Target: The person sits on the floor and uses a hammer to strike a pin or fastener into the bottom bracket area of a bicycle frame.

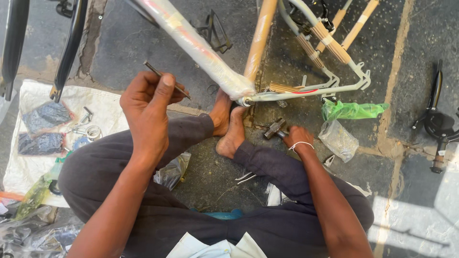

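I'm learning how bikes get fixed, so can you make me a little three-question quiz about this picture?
1. True or false: the left hand pinches a thin metal rod.
2. What does the right hand grip? A) a hammer B) a green bag C) a black fork
3. Fill in: the wrapped bicycle frame ends beside the person's bare ____.

Key
1. True; thumb and fingers hold it raised above the knee.
2. A; the hammer has its head low by the ground, while the green bag lies untouched further off.
3. Feet, crossed on the stone floor.
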